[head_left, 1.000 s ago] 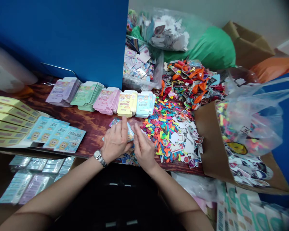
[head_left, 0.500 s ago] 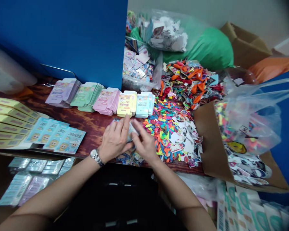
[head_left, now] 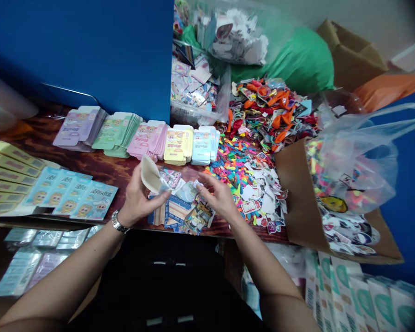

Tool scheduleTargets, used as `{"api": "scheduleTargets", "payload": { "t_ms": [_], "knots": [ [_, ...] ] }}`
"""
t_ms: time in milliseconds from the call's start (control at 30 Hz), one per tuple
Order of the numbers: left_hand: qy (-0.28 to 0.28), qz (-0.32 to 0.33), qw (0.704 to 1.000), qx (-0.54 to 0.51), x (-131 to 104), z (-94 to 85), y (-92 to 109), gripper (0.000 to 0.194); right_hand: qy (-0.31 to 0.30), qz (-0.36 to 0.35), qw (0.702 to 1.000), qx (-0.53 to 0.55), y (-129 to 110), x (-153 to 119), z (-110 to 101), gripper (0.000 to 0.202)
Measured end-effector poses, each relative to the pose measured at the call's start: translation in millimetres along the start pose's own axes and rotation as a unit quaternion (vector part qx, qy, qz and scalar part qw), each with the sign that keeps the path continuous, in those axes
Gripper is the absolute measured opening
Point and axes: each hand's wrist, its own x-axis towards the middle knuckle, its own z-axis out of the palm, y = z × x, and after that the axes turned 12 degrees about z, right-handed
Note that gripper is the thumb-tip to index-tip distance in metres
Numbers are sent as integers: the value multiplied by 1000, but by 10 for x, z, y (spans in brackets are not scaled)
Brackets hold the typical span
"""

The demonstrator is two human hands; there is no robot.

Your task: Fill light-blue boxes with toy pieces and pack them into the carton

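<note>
My left hand (head_left: 137,196) is closed around a small paper box (head_left: 151,175), its pale inside showing through the open end. Over the loose cards (head_left: 178,213) at the table's front edge, my right hand (head_left: 217,193) has thumb and fingers drawn together at a small pale piece that I cannot make out. A printed sticker sheet (head_left: 172,179) lies between the two hands, just right of the box. Behind them, flat folded boxes stand in stacks: purple (head_left: 72,127), green (head_left: 114,133), pink (head_left: 147,140), yellow (head_left: 177,146) and blue (head_left: 202,145).
Small colourful pieces (head_left: 228,159) and white-backed stickers (head_left: 263,193) spread to the right, beside a cardboard box (head_left: 295,198). Orange and red trinkets (head_left: 273,110) are heaped behind. Blue boxes (head_left: 95,200) and yellow boxes (head_left: 10,177) lie at left. A blue panel (head_left: 90,50) rises at the back.
My hands have moved apart, the left one leftward with the box, which now shows its open end. The cards beneath are more exposed. The view has shifted slightly.
</note>
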Motion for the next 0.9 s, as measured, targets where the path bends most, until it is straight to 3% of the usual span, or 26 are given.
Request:
{"api": "scheduleTargets", "payload": {
  "t_ms": [100, 233, 400, 533, 600, 700, 767, 900],
  "knots": [
    [29, -61, 998, -8, -45, -66, -97, 85, 1, -34, 983, -178, -21, 182, 118, 45],
    [37, -78, 996, 24, -117, -102, -125, 83, 23, 7, 936, -351, -183, 417, 488, 60],
    [47, -77, 990, 106, -195, -193, -132, 72, 37, 17, 925, -377, -222, 528, 711, 56],
    [43, -59, 983, 168, -251, -237, -201, 72, 65, -34, 970, -230, -218, 453, 545, 16],
    [43, -40, 976, 209, -260, -243, -228, 69, 96, -63, 989, -93, -247, 354, 348, 13],
    [18, -14, 967, 254, -235, -229, -221, 60, 200, -98, 974, 35, -340, 176, 7, 13],
    [-11, 11, 962, 274, -202, -194, -185, 56, 218, -138, 966, 24, -419, 86, -158, 13],
    [-62, 58, 955, 285, -156, -67, -86, 55, 127, -195, 969, -89, -530, 31, -154, 22]
  ]
}}
